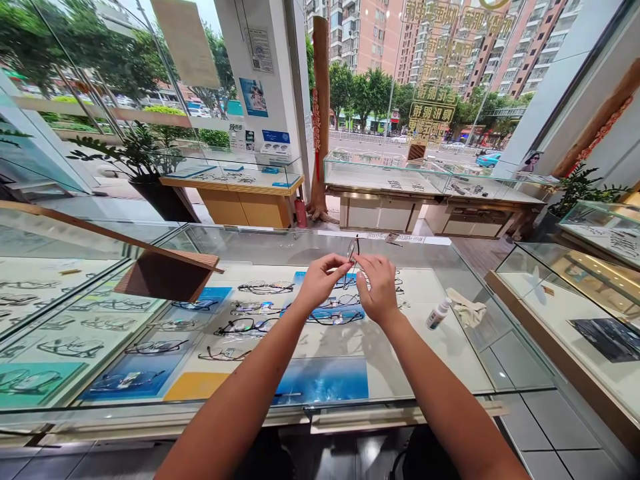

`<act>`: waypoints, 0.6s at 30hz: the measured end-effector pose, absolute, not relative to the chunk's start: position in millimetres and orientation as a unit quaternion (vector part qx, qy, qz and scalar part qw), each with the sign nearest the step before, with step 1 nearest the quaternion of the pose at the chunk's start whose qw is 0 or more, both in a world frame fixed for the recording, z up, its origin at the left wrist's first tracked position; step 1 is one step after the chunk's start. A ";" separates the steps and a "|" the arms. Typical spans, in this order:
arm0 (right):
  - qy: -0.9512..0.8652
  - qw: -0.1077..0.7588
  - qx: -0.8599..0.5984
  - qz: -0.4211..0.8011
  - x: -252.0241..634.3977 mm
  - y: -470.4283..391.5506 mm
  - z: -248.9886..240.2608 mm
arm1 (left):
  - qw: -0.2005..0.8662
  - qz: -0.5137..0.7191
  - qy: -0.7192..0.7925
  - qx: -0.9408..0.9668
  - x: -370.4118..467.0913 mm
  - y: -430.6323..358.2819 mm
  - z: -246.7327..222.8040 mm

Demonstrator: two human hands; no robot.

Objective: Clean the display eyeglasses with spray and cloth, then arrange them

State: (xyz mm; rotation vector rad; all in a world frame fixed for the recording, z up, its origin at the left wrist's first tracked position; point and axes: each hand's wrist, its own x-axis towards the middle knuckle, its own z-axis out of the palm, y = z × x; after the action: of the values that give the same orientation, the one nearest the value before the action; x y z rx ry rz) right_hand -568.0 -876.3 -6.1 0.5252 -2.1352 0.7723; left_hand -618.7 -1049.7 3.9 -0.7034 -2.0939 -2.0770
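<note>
Above the glass display case (420,390), both my hands hold one pair of eyeglasses (353,249) with thin frames, turned edge-on. My left hand (325,279) pinches the glasses from the left between thumb and fingers. On the other side, my right hand (377,283) has its fingers closed on them near the lens and temple. The fingers cover part of the frame. Several other eyeglasses lie inside the case below, among them a dark-framed pair (336,318) under my hands. A small white spray bottle (439,313) and a pale cloth (466,308) sit to the right on the glass.
A brown wooden stand (170,273) rests on the case at left. Beyond it are more glass showcases (380,175), a red fire extinguisher (300,212), a wooden post (321,120) and a potted plant (145,157). Another display case (550,313) runs along the right.
</note>
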 end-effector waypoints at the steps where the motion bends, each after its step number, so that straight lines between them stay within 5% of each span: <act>1: -0.840 0.399 0.203 0.305 -568.4 -875.8 -6.2 | 0.059 -0.687 -0.687 -0.228 -619.0 -1049.6 3.8; 18: -0.878 0.366 0.097 0.292 -576.6 -872.4 -14.0 | 0.192 -0.779 -0.583 -0.126 -631.4 -1066.9 14.7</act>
State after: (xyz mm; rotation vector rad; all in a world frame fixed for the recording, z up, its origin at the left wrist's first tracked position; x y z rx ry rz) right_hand -576.6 -872.4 -14.0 0.2485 -2.2571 0.7499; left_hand -631.4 -1066.9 14.7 -0.3536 -1.6375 -2.1873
